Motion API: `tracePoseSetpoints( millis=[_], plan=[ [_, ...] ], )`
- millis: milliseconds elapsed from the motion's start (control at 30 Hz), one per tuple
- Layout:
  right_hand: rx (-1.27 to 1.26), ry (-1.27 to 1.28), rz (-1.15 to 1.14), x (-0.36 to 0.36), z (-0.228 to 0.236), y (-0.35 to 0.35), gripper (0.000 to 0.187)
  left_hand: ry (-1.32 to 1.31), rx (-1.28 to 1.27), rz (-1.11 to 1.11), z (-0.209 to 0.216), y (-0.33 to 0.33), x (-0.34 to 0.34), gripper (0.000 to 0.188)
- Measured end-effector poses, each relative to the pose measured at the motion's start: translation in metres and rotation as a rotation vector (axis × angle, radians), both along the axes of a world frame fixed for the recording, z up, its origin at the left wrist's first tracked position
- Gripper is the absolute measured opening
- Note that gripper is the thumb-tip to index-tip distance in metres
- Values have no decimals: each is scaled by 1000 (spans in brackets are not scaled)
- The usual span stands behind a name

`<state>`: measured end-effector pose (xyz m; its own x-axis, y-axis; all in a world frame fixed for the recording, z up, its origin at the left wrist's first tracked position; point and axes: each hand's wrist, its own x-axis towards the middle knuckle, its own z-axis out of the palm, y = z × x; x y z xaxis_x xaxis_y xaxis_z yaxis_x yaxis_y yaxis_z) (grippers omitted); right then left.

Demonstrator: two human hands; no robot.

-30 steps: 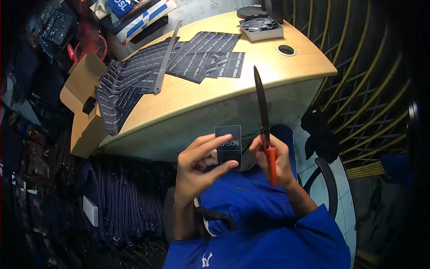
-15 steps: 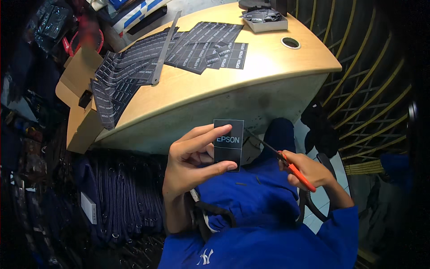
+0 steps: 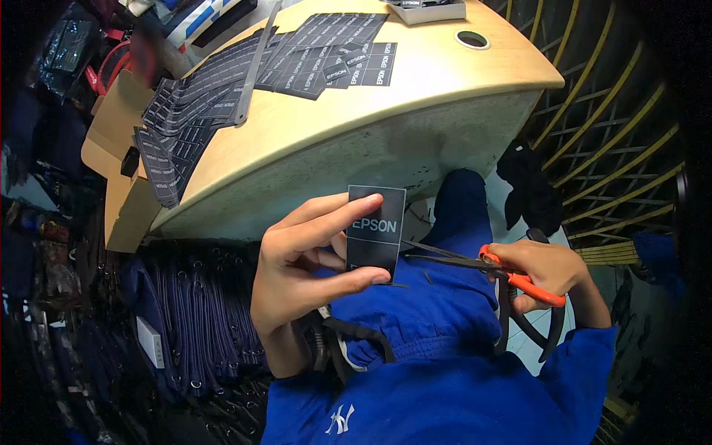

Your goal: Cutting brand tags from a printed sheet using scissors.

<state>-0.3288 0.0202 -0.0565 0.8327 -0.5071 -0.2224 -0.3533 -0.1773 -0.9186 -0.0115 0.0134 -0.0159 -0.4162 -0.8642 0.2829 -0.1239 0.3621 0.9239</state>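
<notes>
Between the thumb and fingers of my left hand (image 3: 293, 267), a small black rectangular label strip (image 3: 374, 251) is held upright. Pale lettering and a thin pale line cross its face. My right hand (image 3: 547, 268) grips orange-handled scissors (image 3: 523, 285) with the blades parted. The blade tips lie at the strip's right edge, close to the pale line; whether they touch it I cannot tell. Thin dark offcuts (image 3: 428, 279) rest on the blue clothing over my lap.
Beyond my hands stands a curved wooden table (image 3: 311, 137). On it lie several black printed label sheets (image 3: 319, 55), a metal ruler (image 3: 256, 67) and a shallow tray (image 3: 430, 12). A cardboard box (image 3: 122, 200) is at its left end, above bundled dark straps (image 3: 196, 319). A yellow-barred metal gate (image 3: 593, 96) stands right.
The scissors have opened, and their tips have come to the strip's right edge. My right hand has shifted right. My left hand and the strip have moved slightly up and left.
</notes>
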Motion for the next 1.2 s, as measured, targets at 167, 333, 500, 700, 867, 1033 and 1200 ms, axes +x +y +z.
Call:
tracePoseSetpoints(
  millis=[167, 333, 500, 700, 867, 1033, 1200],
  plan=[
    [17, 24, 22, 3, 7, 0, 70, -78, -29, -50, -2, 2, -8, 62],
    [68, -45, 4, 8, 10, -1, 80, -82, -42, -59, -3, 5, -18, 63],
    [108, 37, 48, 6, 13, -6, 80, -96, -46, -71, -4, 2, -22, 64],
    [99, 20, 69, 6, 11, -7, 78, -126, -59, -63, 1, 2, -23, 66],
    [98, 7, 75, 7, 12, -9, 77, -146, -165, -104, -1, -2, -23, 65],
    [156, 17, 63, 9, 15, -9, 77, -124, -101, -113, -1, -1, -23, 65],
    [144, 9, 68, 10, 14, -9, 77, -153, -76, -114, 2, 0, -22, 65]
  ],
)
